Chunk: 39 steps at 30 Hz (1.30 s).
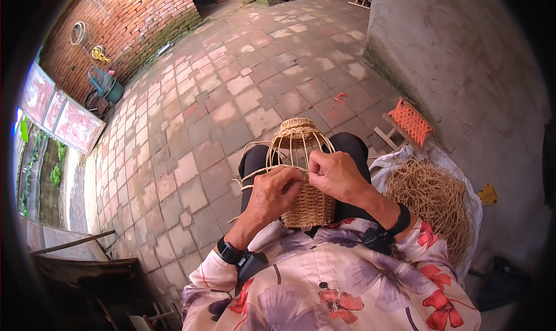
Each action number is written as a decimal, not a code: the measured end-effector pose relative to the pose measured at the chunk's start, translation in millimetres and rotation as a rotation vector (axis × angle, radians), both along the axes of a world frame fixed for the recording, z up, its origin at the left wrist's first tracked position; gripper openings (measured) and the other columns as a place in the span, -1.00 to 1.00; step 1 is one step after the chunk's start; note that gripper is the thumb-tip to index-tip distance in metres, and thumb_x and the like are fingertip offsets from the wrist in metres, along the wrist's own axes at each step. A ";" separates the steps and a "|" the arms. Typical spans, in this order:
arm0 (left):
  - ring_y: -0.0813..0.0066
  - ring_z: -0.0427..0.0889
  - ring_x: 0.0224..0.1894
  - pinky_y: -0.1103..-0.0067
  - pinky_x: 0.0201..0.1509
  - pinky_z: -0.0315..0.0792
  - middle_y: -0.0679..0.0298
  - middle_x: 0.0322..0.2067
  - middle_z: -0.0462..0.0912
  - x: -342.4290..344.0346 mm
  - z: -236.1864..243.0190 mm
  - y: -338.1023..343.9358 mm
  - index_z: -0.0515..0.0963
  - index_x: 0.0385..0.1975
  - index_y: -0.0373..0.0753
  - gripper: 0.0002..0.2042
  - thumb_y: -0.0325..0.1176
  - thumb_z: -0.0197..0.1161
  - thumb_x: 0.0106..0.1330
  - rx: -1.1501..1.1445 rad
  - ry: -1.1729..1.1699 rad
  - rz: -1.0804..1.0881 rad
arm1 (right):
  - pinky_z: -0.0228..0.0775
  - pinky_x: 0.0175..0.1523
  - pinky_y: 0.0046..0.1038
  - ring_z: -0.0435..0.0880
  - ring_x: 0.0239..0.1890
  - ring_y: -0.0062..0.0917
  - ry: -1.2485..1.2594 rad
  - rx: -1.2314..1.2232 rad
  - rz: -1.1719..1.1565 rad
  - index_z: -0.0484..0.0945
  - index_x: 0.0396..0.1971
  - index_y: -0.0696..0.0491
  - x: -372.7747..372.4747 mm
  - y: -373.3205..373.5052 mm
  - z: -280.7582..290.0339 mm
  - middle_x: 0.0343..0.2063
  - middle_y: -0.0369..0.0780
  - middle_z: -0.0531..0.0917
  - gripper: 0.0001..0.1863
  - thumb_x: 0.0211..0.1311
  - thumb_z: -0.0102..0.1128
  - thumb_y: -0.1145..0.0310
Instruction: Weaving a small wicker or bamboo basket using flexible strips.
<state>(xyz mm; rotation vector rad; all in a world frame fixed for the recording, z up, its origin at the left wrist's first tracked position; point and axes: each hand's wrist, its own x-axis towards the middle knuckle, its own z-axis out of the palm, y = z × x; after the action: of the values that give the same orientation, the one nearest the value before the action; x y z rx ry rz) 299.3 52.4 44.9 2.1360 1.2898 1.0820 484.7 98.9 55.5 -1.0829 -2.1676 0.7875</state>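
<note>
A half-woven straw basket (308,207) lies between my knees. Its near part is densely woven, thin bare spokes (292,151) run across the middle, and a narrower woven band (298,126) closes the far end. My left hand (274,189) is closed at the left edge of the dense weave, its fingertips partly hidden. Close by on the right, my right hand (336,173) pinches at the spokes, where a straw cord (265,172) crosses the basket. Loose cord ends stick out to the left of the basket.
To my right a heap of straw cord (431,195) lies on a white sack (476,212). Beyond it stands a low stool with an orange woven seat (412,122), beside a grey wall (457,59). Paving tiles (231,99) stretch ahead toward a brick wall (133,24).
</note>
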 end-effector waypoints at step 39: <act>0.26 0.58 -0.49 0.46 -0.41 0.43 0.21 -0.51 0.52 -0.9 8.2 -3.1 0.60 -0.34 -0.23 -0.90 -0.51 0.28 0.15 -0.048 0.100 -0.024 | 0.41 -0.37 -0.43 0.59 -0.52 -0.43 0.069 0.100 -0.019 0.60 -0.37 0.13 19.6 1.5 -9.8 -0.51 -0.16 0.57 -0.90 0.08 0.22 0.49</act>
<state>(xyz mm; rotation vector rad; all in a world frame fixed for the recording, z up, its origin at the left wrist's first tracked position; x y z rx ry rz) 298.4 49.3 53.1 2.1890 1.3170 0.9357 504.3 100.4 45.7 -1.0102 -2.1126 0.6901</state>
